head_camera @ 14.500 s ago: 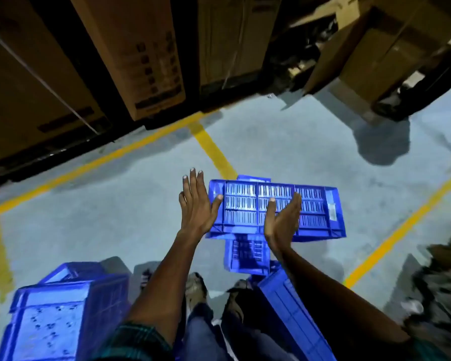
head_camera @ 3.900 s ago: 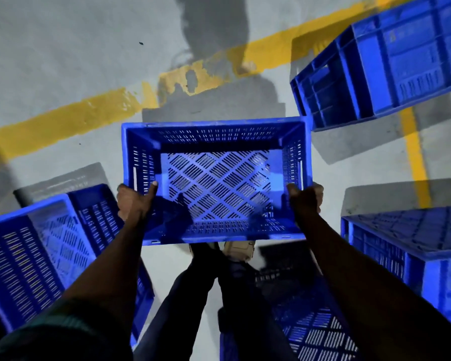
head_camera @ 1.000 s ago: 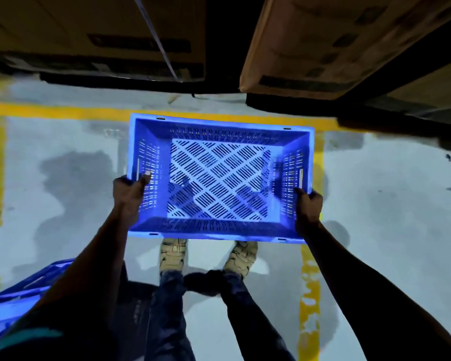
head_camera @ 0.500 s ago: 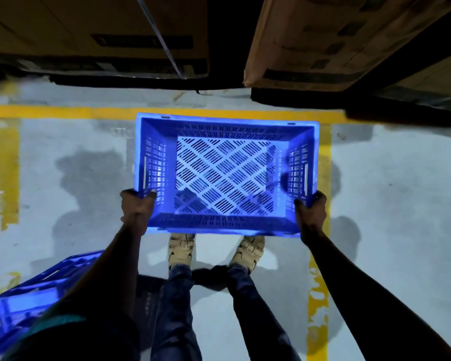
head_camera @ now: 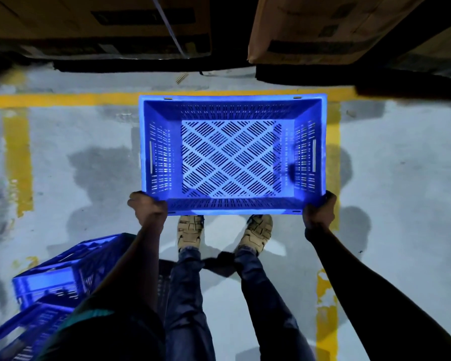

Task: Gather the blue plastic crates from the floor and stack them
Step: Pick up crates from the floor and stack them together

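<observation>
Blue crate (head_camera: 231, 155) sits centre frame, open side up, slotted diamond-pattern base visible, nothing in it. Both hands are on its near rim: left hand (head_camera: 148, 208) is wrapped over the near-left corner at about 8 o'clock of the crate, right hand (head_camera: 319, 210) is clamped on the near-right corner at about 4 o'clock. The hands are well apart, one at each end of the near rim, fingers curled around it. Crate looks level, long side running left-right; can't tell whether its base is touching the floor (head_camera: 401, 165) or just above it. Far rim overlaps the yellow floor line (head_camera: 63, 99) that runs across at 12 o'clock; the crate's right wall covers part of a second yellow line (head_camera: 332, 136) running toward 6 o'clock. A third yellow stripe (head_camera: 18, 162) lies at 9 o'clock, well apart from the crate. Two tan shoes (head_camera: 190, 229) are just below the near rim, between the hands, with jeans-clad legs (head_camera: 185, 295) leading down to 6 o'clock. More blue crates (head_camera: 50, 282) are at 7–8 o'clock, near the left forearm, partly hidden by the sleeve (head_camera: 97, 332); their exact arrangement is unclear. Cardboard boxes (head_camera: 323, 29) on dark pallets fill the 11–1 o'clock band behind the floor line. Floor is grey with darker patches.
</observation>
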